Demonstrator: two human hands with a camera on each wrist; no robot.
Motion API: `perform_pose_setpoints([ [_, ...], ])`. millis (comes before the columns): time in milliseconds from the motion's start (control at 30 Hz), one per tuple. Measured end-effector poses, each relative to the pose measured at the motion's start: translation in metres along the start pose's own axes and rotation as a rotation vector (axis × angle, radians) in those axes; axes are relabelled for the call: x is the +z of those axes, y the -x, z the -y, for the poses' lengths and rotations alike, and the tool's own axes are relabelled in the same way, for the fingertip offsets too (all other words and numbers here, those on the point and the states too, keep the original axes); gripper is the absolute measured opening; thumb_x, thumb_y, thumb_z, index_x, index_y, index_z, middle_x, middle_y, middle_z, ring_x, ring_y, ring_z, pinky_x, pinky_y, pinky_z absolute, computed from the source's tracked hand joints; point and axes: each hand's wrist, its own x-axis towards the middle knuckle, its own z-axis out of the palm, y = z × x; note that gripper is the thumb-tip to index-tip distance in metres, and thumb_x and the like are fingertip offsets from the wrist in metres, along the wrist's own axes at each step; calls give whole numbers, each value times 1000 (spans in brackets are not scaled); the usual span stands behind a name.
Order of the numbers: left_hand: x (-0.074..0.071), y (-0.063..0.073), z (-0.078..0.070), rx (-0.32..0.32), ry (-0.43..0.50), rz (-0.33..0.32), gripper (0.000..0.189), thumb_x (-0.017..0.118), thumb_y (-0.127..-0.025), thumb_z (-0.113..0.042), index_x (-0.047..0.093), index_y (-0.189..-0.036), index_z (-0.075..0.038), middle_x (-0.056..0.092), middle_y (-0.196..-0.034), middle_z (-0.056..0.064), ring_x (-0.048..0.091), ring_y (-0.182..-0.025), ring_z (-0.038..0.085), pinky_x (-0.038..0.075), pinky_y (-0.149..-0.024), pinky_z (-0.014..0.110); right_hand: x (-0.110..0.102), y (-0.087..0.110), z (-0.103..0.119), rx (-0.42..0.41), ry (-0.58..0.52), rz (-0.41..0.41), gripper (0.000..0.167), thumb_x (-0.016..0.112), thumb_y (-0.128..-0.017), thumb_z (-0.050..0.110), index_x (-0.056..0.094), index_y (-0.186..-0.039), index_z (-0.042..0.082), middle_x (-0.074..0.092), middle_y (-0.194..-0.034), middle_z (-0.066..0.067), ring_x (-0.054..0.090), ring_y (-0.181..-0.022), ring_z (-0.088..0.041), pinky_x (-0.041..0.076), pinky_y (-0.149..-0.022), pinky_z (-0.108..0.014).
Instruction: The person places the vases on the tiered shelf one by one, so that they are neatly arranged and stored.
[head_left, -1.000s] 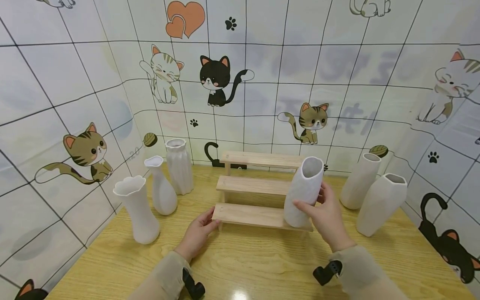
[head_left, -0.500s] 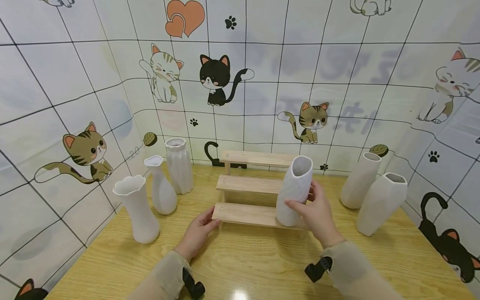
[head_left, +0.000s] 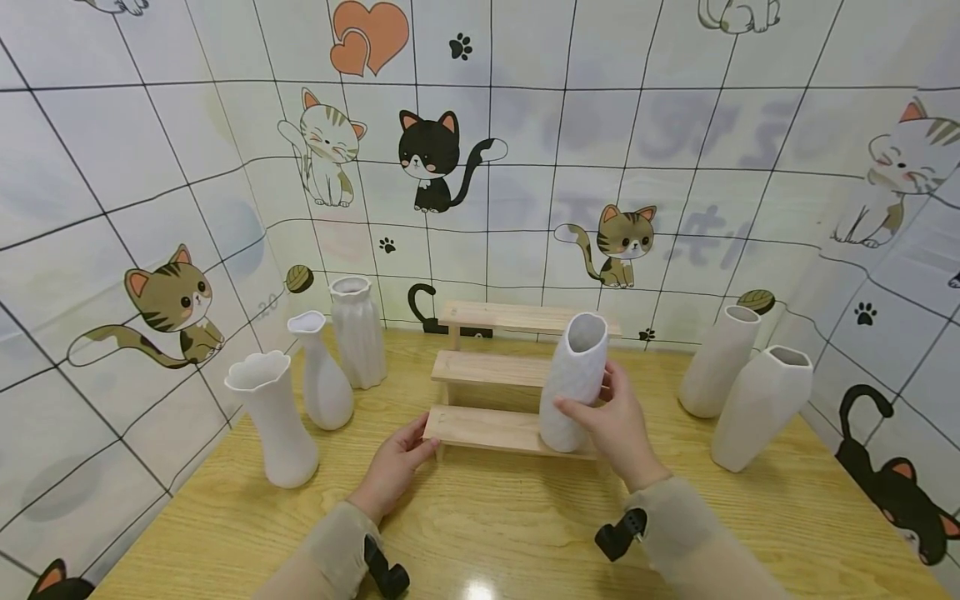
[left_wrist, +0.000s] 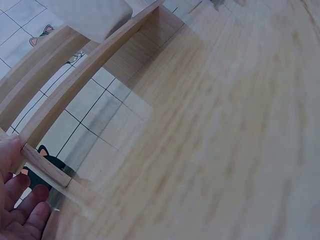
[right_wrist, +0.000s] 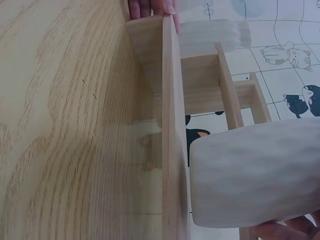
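Note:
My right hand (head_left: 618,429) grips a white textured vase (head_left: 573,383) with a slanted mouth, thumb on its front and fingers behind. The vase leans slightly, its base right at the lowest board of a three-step wooden shelf (head_left: 480,427), right of the board's middle. In the right wrist view, the side of the vase (right_wrist: 255,172) shows with its base close against the board's top. My left hand (head_left: 393,467) holds the left end of that lowest board. The left wrist view has the thumb on the board's corner and the fingers (left_wrist: 25,200) curled beside the shelf's leg.
On the left of the table (head_left: 480,525) stand a flared vase (head_left: 281,425), a narrow-necked vase (head_left: 326,379) and a ribbed vase (head_left: 360,333). A plain round vase (head_left: 720,362) and a faceted vase (head_left: 761,408) stand right. A cat-print wall covering (head_left: 525,183) rises behind the shelf.
My right hand has moved the textured vase leftward along the lowest board, from its right end toward the middle. The left hand has stayed on the board's left end.

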Motion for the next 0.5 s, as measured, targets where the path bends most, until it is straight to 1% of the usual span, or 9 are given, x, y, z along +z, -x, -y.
perform_pose_setpoints([
  [233,0,1,-1,-4,-2,-2,71,69,-88,-36,39,-147,-10,45,-145,6,49,-124,25,40,-102,43,5,-2,-2,3,-1,4,93,83,-77,32,27,-147,11,44,-131,-14,46,-118,-30,40,-97,-49],
  [500,0,2,-1,2,2,2,72,69,-88,-36,39,-148,-11,46,-144,6,49,-124,25,39,-103,44,10,-2,-3,-1,-8,21,91,83,-77,33,28,-147,16,43,-133,-12,45,-119,-29,41,-98,-52],
])
